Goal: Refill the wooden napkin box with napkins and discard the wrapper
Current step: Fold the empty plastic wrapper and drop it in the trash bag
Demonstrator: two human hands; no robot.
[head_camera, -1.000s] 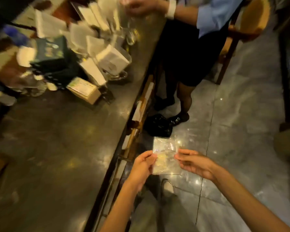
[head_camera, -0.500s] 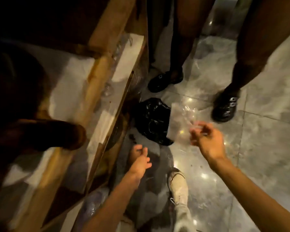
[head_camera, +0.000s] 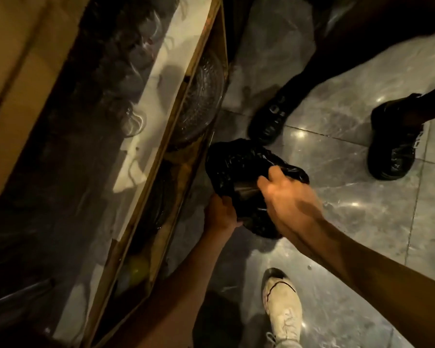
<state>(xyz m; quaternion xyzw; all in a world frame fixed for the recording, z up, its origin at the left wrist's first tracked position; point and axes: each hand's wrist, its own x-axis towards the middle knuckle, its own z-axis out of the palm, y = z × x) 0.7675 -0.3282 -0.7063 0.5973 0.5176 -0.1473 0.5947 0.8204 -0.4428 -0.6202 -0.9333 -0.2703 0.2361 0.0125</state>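
Note:
A black trash bag [head_camera: 239,159] lies crumpled on the grey tiled floor beside the counter's base. My left hand [head_camera: 220,214] grips the bag's near edge from the left and holds it apart. My right hand [head_camera: 289,197] reaches over the bag's mouth, its fingers pressed down on a shiny clear wrapper [head_camera: 245,189], of which only a small patch shows inside the bag. The wooden napkin box is not in view.
A wooden under-counter shelf [head_camera: 161,151] with glass dishes [head_camera: 201,96] runs along the left. Another person's two black shoes [head_camera: 269,119] [head_camera: 392,139] stand just beyond the bag. My own white shoe [head_camera: 283,305] is on the floor below my arms.
I have bent down from the counter to the floor. My left hand has taken hold of the black bag, and my right hand has carried the wrapper down into its mouth.

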